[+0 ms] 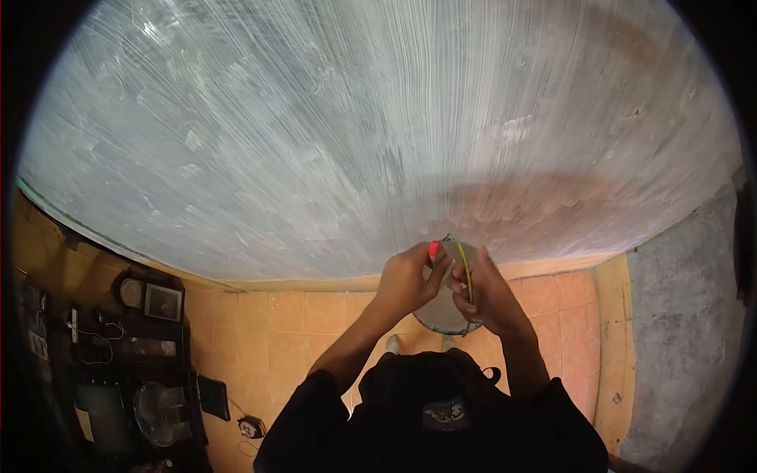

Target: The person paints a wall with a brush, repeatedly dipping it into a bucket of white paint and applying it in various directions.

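In front of my body both hands are close together over a round container with a grey inside. My left hand is closed, with a small red end showing at its fingertips; the rest of that tool is hidden. My right hand is closed around a flat tool with a yellow-green edge, held upright. Its exact kind is hard to make out. The fingers of the two hands nearly meet, and dark-edged material shows just above them.
A wall with streaky grey-white coating fills the upper view. Orange floor tiles lie below it. At left stands a dark shelf unit with a fan and a framed picture. A round reel-like object lies on the floor.
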Demonstrator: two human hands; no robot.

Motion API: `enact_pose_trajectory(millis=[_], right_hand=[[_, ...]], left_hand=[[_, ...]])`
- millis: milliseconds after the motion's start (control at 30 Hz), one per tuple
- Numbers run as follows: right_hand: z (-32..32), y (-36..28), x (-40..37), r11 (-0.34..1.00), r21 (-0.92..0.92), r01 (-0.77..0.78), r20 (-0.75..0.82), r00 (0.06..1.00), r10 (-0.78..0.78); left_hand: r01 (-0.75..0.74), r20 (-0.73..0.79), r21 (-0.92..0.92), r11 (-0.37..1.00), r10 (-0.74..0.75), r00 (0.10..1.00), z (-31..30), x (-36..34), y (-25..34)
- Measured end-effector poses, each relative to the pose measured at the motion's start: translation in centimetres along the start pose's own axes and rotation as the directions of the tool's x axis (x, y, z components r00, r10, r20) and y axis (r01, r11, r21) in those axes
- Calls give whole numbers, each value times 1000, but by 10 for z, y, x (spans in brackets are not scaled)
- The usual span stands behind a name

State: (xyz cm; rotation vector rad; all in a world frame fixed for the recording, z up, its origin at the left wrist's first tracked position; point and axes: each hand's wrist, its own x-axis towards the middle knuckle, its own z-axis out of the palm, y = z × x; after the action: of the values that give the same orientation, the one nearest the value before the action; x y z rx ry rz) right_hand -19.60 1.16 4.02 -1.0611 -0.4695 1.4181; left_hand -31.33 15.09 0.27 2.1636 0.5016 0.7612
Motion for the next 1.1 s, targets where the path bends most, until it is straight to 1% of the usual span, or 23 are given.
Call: enact_pose_trajectory(millis=[67,133,200,333,500,567,700,800,867,1000,1100], right_hand=[[-1,-6,3,1000,21,-3,4,1000,3],[-3,-12,5,999,38,-8,9,1000,8],[-3,-17,7,997,71,-30,-20,999,32],[-2,-23,10,997,65,-46,-12,999,47],[-10,-21,13,995,102,1,30,1000,-4],[-9,-21,13,995,104,0,22,1000,-2],[-8,-21,11,993,116,-2,5,1000,2],[-9,-20,11,993,120,0,5,1000,0],[-11,-18,12,992,127,-2,-1,1000,2],[-15,-14,15,988,152,-14,-10,1000,15],[-16,-13,16,983,183,-13,-19,1000,17]], left_hand=[[-104,-8,28,994,104,994,3,4,-5],[-89,-4,18,996,89,996,4,6,-6],[-70,0,11,997,70,998,6,5,-9],[-67,18,53,996,66,998,16,4,-19],[-79,21,98,992,77,997,23,2,-26],[-45,65,95,994,39,997,22,3,-25],[-46,67,96,994,40,997,24,3,-25],[-59,43,112,992,54,998,24,1,-23],[-87,-11,75,993,88,996,21,0,-18],[-77,-11,95,992,79,997,13,0,-17],[-74,-51,106,992,80,995,11,0,-16]])
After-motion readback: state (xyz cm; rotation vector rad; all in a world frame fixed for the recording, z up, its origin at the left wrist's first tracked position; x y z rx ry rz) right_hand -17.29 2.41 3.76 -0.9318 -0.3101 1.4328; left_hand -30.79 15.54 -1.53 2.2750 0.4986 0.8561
